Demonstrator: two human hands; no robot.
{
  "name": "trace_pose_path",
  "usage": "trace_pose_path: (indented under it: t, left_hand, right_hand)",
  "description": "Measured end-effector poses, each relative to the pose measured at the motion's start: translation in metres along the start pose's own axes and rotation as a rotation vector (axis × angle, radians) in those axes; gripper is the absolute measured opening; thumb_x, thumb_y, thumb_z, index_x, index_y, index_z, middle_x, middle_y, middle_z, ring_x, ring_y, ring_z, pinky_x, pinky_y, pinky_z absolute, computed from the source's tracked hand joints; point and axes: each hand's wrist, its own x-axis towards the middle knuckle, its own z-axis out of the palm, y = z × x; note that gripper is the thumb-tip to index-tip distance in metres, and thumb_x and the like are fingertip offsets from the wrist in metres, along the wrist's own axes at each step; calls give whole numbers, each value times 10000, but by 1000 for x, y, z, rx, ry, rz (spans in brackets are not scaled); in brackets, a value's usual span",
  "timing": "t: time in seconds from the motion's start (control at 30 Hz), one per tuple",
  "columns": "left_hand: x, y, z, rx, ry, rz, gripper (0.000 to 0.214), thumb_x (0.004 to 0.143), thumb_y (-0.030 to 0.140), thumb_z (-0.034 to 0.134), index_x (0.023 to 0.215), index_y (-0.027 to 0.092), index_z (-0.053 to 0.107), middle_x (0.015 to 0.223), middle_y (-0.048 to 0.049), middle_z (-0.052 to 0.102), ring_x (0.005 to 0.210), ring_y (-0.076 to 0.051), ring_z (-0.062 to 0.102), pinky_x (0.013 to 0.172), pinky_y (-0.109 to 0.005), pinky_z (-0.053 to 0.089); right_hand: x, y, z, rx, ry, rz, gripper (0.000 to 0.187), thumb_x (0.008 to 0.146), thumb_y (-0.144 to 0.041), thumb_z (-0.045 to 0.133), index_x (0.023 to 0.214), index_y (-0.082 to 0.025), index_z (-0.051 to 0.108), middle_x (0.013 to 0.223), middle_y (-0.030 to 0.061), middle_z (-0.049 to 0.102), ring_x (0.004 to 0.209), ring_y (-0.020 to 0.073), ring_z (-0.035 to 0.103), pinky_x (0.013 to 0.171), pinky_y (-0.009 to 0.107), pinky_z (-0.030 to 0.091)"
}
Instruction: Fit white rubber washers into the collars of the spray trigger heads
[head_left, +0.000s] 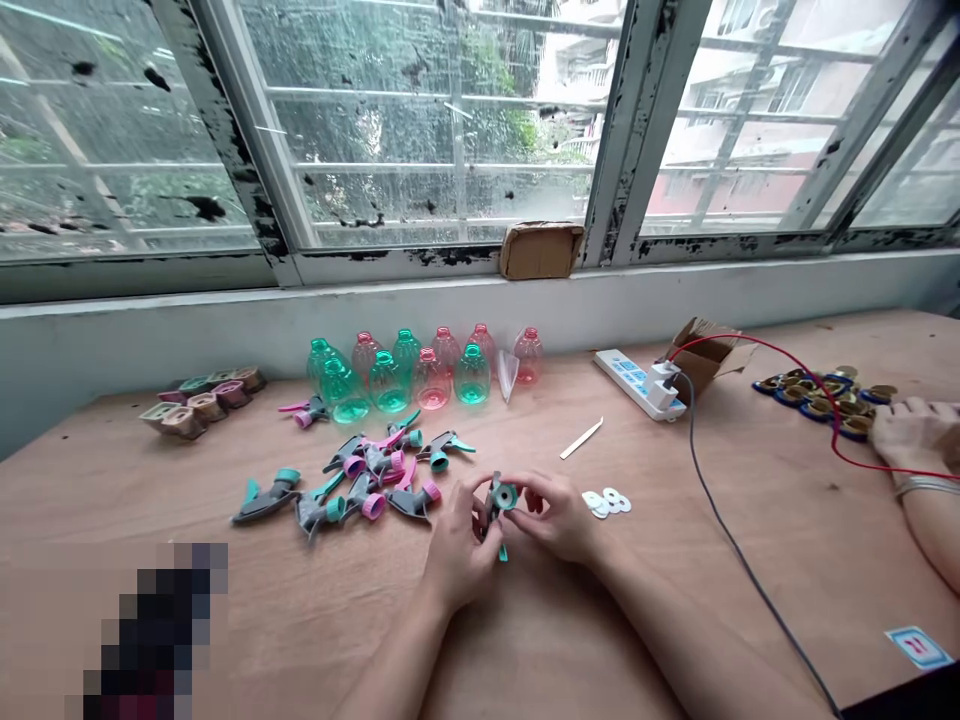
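Observation:
My left hand point(466, 545) is closed round a grey trigger spray head point(494, 500) with a teal collar. The collar's open end faces me, and the teal trigger points down. At the collar's right edge, the fingers of my right hand point(559, 515) are pinched against it; whether a small part sits between them is hidden. Several white ring washers point(609, 501) lie just right of that hand. To the left is a loose pile of grey spray heads point(367, 480) with pink or teal collars and triggers. White tweezers point(581, 438) rest beyond my right hand.
Green and pink clear bottles point(433, 385) stand before the wall, a plastic bag point(508, 375) among them. A power strip point(637, 382) with a grey cable and red wire lies right. Another person's hand point(915, 435) is near gold-coloured round pieces point(825, 398). Small containers point(202, 405) sit left.

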Motion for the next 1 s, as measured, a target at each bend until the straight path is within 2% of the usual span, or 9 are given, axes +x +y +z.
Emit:
trace_pose_path:
  t: [0.13,0.27,0.4,0.5,0.6,0.7,0.77,0.9,1.0]
  left_hand:
    - [1,3,-3,2,-78,6,372,846,179,500,1215,226,480,819,7,589,654,-117,578,614,-243,503]
    - [1,7,-7,128,-102,60,425,792,131,523,1200,244,492,912,-11,615,747,-151,598,690,-277,510]
    - [5,8,-14,375,54,101,424,723,60,505,1106,237,549,1096,-48,591,978,-217,579,826,-344,486]
    - [8,3,-19,539,186,50,325,727,82,527,1017,216,588,1085,-74,582,1040,-270,523,903,-428,434]
    - [8,-4,-21,643,247,-38,276,723,112,559,977,208,606,1122,-101,576,1105,-320,467,922,-494,392]
    - [6,-9,-20,647,258,-72,252,735,101,544,950,215,609,1117,-99,580,1120,-328,463,918,-511,389]
    - [7,-10,-18,575,217,-17,273,754,54,498,942,217,609,1090,-85,581,1115,-298,484,929,-482,403]
    - [9,-5,-13,343,60,132,295,811,33,444,979,213,606,1076,-66,548,1040,-200,540,912,-351,457]
    - [9,-1,-9,313,18,137,254,824,83,488,997,221,611,1097,-61,544,1036,-195,537,900,-342,461]
  right_hand:
    - [3,9,-6,-61,-8,71,314,742,-194,664,1054,-224,645,869,12,633,606,100,523,568,220,444]
    - [13,14,-9,-102,-80,122,288,743,-231,666,1031,-218,650,863,1,650,582,98,538,570,218,439]
    - [35,20,-17,-367,42,285,196,757,-334,664,912,-215,661,854,17,681,751,170,611,663,256,436]
    - [43,28,-29,-548,101,443,280,748,-394,671,965,-218,653,968,52,684,850,215,627,655,269,419]
    - [36,39,-42,-595,126,521,379,756,-445,656,1062,-222,634,1026,66,676,874,227,632,634,270,411]
    - [22,45,-59,-579,158,531,315,814,-455,577,991,-209,662,925,60,691,853,218,636,662,274,416]
    - [13,44,-73,-550,61,564,292,823,-452,553,904,-206,688,805,48,690,760,204,636,630,271,409]
    - [1,34,-98,-413,-310,660,251,718,-415,663,805,-185,715,716,43,683,617,170,606,519,244,369]
    - [-3,29,-104,-347,-411,698,214,635,-284,711,825,-184,713,762,40,697,640,166,608,506,226,368]
